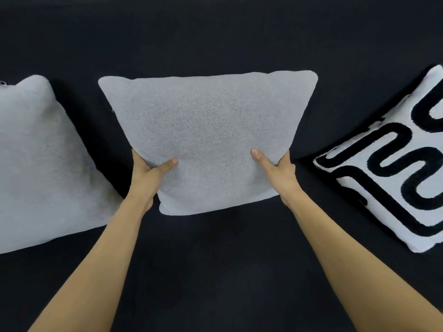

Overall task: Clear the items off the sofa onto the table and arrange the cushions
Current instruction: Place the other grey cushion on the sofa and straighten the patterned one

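Observation:
A plain grey cushion [206, 130] is held up in front of the black sofa [215, 39], in the middle of the view. My left hand [149, 171] grips its lower left edge, thumb on the front face. My right hand [275, 168] grips its lower right edge the same way. The fingers of both hands are hidden behind the cushion. A second plain grey cushion [40, 164] leans against the sofa back at the left. A white cushion with a black winding pattern [393, 161] lies tilted at the right.
The dark sofa seat [215, 271] stretches below the held cushion, between my forearms. No table and no loose items show in this view.

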The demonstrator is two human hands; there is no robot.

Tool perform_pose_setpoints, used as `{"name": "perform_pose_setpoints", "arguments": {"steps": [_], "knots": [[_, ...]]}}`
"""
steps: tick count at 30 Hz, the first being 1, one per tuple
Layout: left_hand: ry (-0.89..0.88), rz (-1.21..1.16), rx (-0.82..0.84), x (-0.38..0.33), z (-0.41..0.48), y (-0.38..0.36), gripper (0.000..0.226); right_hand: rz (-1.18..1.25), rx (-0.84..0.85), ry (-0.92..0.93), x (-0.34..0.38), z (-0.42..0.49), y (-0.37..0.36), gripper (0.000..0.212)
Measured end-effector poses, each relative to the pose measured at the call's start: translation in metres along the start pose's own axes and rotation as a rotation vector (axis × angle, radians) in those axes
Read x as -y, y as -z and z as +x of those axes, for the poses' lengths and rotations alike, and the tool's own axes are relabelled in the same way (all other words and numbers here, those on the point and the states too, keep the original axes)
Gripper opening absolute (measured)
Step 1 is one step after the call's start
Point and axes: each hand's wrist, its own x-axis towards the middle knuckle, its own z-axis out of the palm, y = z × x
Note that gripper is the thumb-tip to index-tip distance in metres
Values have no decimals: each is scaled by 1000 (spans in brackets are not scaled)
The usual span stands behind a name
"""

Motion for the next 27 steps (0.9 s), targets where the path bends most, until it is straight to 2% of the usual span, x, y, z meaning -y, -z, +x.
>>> {"name": "perform_pose_setpoints", "arguments": {"steps": [4,7,10,12,15,17,19,20,23,27], "knots": [[7,30,-101,6,-3,-5,87,-2,-3,1,-4,4,1,110],[42,53,-277,18,-18,-17,82,9,8,18,-6,5,6,103],[-70,37,-555,26,-55,-50,65,13,-36,70,-10,-1,12,108],[-196,54,-603,29,-84,-84,47,6,-74,93,-15,-9,21,109],[-283,107,-444,29,-114,-140,27,-9,-100,82,-26,-22,46,98],[-208,113,-290,25,-126,-182,22,-5,-114,63,-36,-26,74,72],[-143,117,-159,21,-134,-224,19,-16,-137,57,-49,-27,108,36],[-125,122,-99,18,-136,-246,18,-4,-176,60,-53,-29,128,30],[-83,148,84,6,-139,-310,24,91,-364,-35,-71,-31,195,46],[-118,255,372,-7,-136,-400,56,92,-753,-124,-101,-24,287,38]]}}
